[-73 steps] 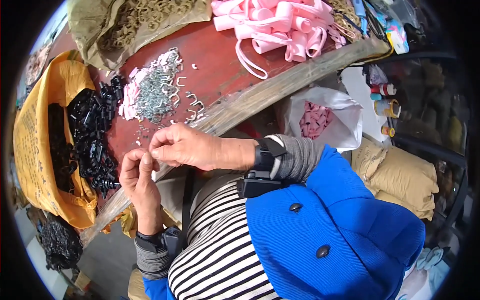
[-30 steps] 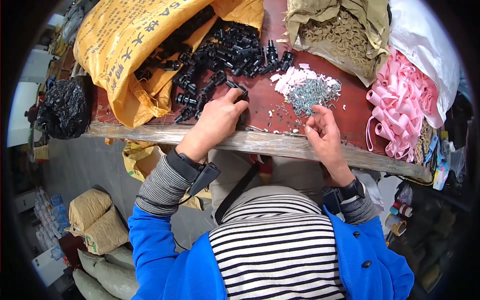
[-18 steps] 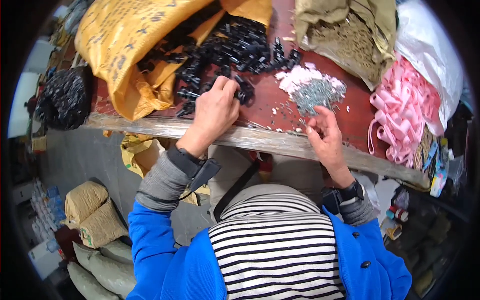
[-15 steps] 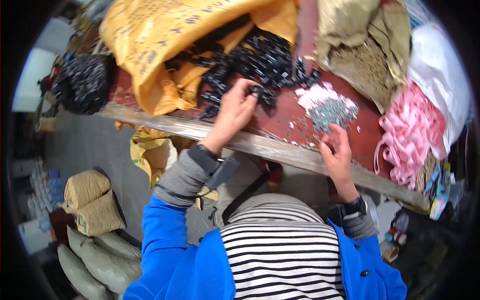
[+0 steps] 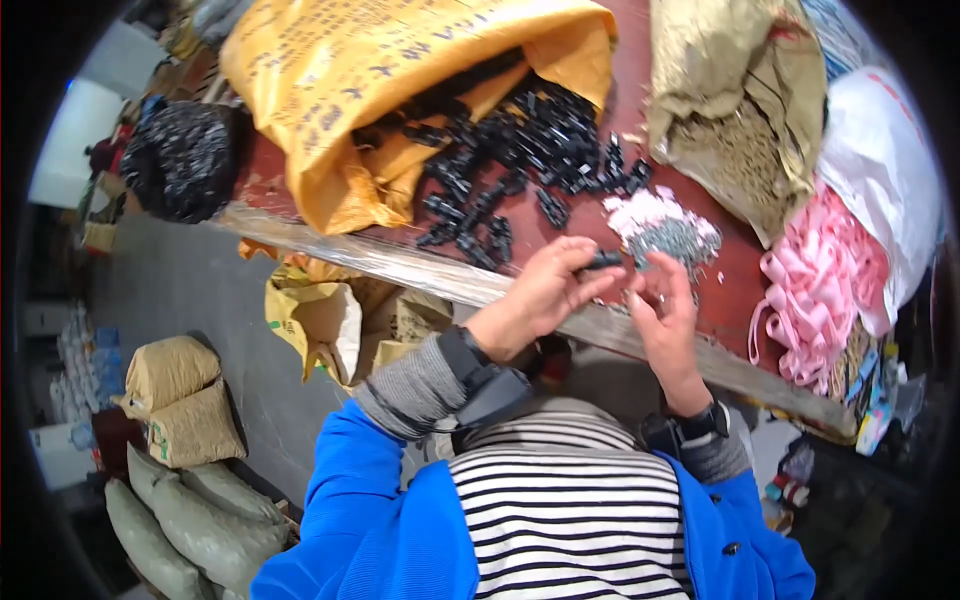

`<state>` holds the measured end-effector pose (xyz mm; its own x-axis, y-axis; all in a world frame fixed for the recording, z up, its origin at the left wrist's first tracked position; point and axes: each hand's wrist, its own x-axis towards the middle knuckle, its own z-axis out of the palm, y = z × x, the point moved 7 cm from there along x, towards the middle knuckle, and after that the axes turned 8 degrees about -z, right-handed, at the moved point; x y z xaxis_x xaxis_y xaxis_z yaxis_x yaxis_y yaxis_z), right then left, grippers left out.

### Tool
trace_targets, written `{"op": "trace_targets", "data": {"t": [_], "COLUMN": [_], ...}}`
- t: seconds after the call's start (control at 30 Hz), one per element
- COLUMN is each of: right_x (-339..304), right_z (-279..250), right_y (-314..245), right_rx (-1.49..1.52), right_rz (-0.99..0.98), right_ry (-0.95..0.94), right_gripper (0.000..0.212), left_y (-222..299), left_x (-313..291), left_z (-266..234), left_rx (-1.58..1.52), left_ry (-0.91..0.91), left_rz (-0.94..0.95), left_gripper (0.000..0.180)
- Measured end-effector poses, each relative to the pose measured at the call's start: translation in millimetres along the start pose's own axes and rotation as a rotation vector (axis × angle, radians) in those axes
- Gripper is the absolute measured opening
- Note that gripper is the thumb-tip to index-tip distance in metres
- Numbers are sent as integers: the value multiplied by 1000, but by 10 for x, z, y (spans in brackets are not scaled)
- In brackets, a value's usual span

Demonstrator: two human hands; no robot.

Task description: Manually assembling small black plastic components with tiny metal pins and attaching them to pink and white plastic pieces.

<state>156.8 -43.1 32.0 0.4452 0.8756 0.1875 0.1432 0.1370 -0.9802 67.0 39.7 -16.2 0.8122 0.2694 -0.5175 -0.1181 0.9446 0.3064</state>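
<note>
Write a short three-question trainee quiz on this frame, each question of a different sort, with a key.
1. True or false: the left hand holds a small black plastic piece at its fingertips.
2. Multiple choice: the heap of black plastic parts spills out of A) the yellow sack, B) a white bag, C) a cardboard box.
3. Fill in: the pile of small grey metal clips lies on the red ______, just beyond the right hand.

Key: 1 true; 2 A; 3 table.
</note>
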Motion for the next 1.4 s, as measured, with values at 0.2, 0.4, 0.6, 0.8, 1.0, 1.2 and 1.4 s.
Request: {"op": "trace_targets", "data": {"t": [0.2,0.4,0.6,0.8,1.0,1.2,1.4], "right_x": [86,70,30,39,42,85,494], "right_z": [-5,-13,64,119,175,92,-473], "right_y": [37,59,27,96,126,203,-5], "right_rx": [-169,-309,-362,-334,-302,-2,-739], "right_rz": [-22,-126,-106,-48,38,186,-143], "right_ry": [50,-34,-124,-146,-265,-334,-240], "right_gripper": [46,52,52,51,46,42,26], "left_y": [-69,-173,-238,-269,-345,-274,-115], "left_x": [25,-70,-145,-145,-164,-194,-174], "left_z": [-34,47,31,-37,-7,-10,-123], "left_rx": [88,145,166,315,430,321,217], "left_ry": [-187,-150,-104,-39,-59,-122,-70], "left_rz": [-133,-158,-155,-178,-206,-216,-154], "left_gripper": [29,25,21,21,24,24,23]}}
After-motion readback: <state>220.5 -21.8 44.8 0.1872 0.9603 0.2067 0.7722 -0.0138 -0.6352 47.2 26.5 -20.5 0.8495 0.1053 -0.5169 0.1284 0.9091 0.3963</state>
